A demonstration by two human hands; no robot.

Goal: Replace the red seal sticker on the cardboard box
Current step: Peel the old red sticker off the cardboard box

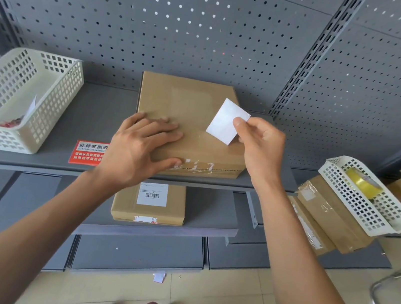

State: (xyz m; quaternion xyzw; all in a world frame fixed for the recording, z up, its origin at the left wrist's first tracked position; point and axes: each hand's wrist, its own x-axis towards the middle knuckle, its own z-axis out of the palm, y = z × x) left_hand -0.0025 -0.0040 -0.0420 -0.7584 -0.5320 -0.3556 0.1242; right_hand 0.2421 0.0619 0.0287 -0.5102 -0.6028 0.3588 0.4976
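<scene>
Pinching white sticker [225, 121] in right hand [260, 145], left hand [140, 145] flat on cardboard box [193, 108]

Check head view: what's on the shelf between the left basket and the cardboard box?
A red seal sticker lies on the grey shelf there, partly hidden by the left hand in the head view.

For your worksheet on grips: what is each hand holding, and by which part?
Right hand pinches a white paper piece by its right edge. Left hand holds nothing; it presses the cardboard box.
</scene>
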